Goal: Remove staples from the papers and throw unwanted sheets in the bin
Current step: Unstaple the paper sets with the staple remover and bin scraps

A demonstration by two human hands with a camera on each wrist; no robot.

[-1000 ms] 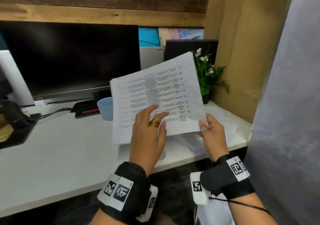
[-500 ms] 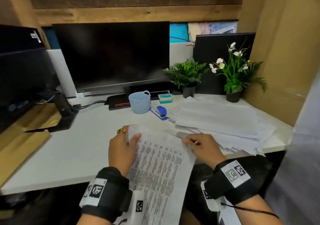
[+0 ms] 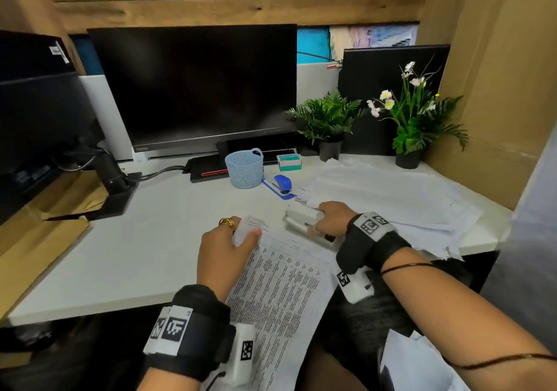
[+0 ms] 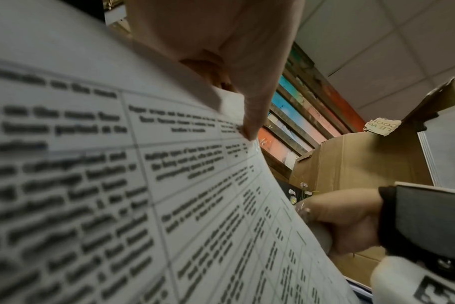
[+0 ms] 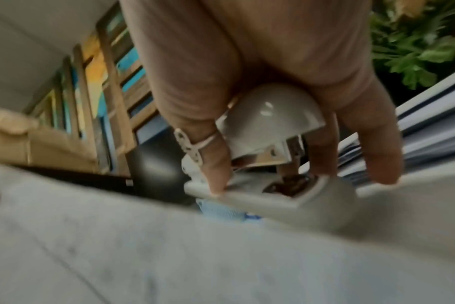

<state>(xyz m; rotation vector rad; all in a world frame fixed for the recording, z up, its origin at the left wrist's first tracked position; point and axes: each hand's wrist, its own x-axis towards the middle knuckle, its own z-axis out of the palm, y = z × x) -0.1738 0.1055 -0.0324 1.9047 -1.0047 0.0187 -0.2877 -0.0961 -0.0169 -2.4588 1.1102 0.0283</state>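
White stapler [image 3: 304, 225] in right grip [image 3: 331, 219] points far-left; left grip [image 3: 224, 247] pinches papers [image 3: 280, 294].

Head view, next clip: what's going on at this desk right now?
A person sits at a white desk. Their left hand pinches the top corner of a printed, table-filled paper sheet that overhangs the desk edge. Their right hand holds a white stapler-like tool beside that corner. More loose white papers lie piled on the right.

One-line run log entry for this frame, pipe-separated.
phase: staple removal setup | left hand: pinches corner of printed sheets | right hand: holds white stapler | paper stack: on desk
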